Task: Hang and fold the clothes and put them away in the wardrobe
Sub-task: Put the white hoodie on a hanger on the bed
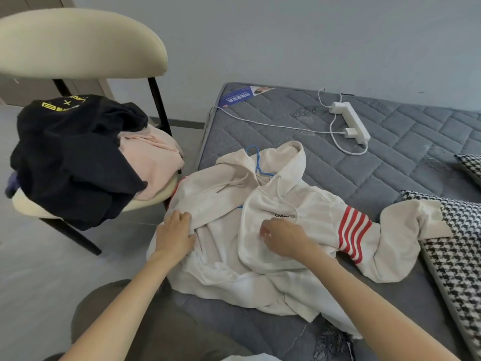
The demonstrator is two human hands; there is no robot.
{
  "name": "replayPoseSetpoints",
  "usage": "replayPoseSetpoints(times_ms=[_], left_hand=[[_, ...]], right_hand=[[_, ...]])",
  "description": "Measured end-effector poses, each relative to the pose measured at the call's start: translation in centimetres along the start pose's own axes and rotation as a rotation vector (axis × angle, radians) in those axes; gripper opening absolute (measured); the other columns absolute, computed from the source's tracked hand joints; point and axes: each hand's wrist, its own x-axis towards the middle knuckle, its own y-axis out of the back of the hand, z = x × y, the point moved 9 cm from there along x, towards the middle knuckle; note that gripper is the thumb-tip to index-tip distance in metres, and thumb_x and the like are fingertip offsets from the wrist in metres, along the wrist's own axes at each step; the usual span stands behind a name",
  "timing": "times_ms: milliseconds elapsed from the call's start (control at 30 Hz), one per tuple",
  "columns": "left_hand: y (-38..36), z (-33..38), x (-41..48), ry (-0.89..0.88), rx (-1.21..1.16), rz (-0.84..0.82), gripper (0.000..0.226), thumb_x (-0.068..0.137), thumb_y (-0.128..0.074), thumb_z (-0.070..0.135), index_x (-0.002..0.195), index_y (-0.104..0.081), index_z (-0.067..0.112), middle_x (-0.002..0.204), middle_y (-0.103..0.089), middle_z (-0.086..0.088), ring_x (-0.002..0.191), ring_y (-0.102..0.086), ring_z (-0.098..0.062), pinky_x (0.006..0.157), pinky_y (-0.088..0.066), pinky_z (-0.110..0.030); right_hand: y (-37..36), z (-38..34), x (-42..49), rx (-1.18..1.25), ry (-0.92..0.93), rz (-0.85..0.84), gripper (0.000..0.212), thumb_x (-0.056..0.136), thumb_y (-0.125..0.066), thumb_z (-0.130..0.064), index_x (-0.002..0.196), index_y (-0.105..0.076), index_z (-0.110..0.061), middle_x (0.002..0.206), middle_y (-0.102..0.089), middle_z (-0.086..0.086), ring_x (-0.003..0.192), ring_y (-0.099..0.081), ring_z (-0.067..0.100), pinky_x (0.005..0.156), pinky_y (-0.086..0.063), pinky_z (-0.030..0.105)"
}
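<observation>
A cream hoodie [307,204] with red stripes on its sleeve lies spread on the grey mattress [390,162]. A blue hanger [256,162] is inside it, its hook poking out at the neck beside the hood. My left hand [174,234] grips a fold of the hoodie's fabric at its left side. My right hand [282,238] rests on the chest of the hoodie with its fingers curled, seemingly pinching the cloth. A black garment [70,162] and a pink garment [153,162] are heaped on a chair seat to the left.
The cream chair [78,43] stands on the grey floor left of the mattress. A white power strip [350,122] with cables lies on the far part of the mattress. Houndstooth cushions [458,246] sit at the right edge. My knee shows at the bottom.
</observation>
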Motion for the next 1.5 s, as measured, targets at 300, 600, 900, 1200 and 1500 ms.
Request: replayPoseSetpoints(times_ms=[300,600,900,1200,1500], left_hand=[[-0.3,-3.8,-2.3,0.053,-0.269,-0.082,0.020,0.100,-0.038,0.033,0.095,-0.041,0.015,0.101,-0.052,-0.005,0.093,-0.053,-0.026,0.082,-0.048,-0.045],[0.1,-3.9,0.6,-0.113,-0.467,-0.076,0.027,0.099,-0.036,0.027,0.073,-0.034,0.019,0.084,-0.047,-0.001,0.083,-0.051,-0.026,0.065,-0.038,-0.036],[-2.5,-4.0,3.4,-0.177,-0.767,-0.380,0.025,0.093,-0.046,0.021,0.069,-0.037,0.019,0.078,-0.047,0.001,0.076,-0.046,-0.016,0.070,-0.035,-0.034],[-1.0,-2.7,1.9,-0.119,-0.842,-0.491,0.024,0.096,-0.042,0.023,0.073,-0.036,0.019,0.073,-0.043,0.005,0.067,-0.040,-0.009,0.062,-0.031,-0.027],[3.8,0.8,-1.1,-0.035,-1.069,-0.267,0.032,0.097,-0.043,0.021,0.066,-0.033,0.018,0.067,-0.036,0.005,0.064,-0.036,-0.010,0.063,-0.028,-0.029]], right_hand=[[-5.9,-4.6,-0.1,-0.098,-0.003,-0.287,0.024,0.097,-0.041,-0.033,0.108,-0.048,-0.012,0.123,-0.056,0.018,0.112,-0.055,0.034,0.082,-0.039,0.035],[1.4,-7.4,4.5,0.563,-0.179,0.215,0.031,0.101,-0.040,-0.029,0.074,-0.031,-0.017,0.073,-0.046,0.001,0.080,-0.048,0.027,0.069,-0.033,0.037],[-5.6,-9.5,7.7,0.597,-0.304,-0.022,0.011,0.088,-0.054,-0.014,0.096,-0.050,-0.008,0.085,-0.055,0.002,0.085,-0.055,0.023,0.077,-0.043,0.035],[-5.9,-9.4,6.4,0.659,-0.323,0.008,0.031,0.091,-0.050,-0.008,0.121,-0.056,-0.010,0.097,-0.059,0.002,0.092,-0.054,0.020,0.080,-0.038,0.026],[-6.5,-7.4,2.1,0.818,-0.213,-0.108,0.051,0.088,-0.043,0.005,0.134,-0.055,-0.012,0.136,-0.055,0.001,0.122,-0.051,0.015,0.107,-0.040,0.033]])
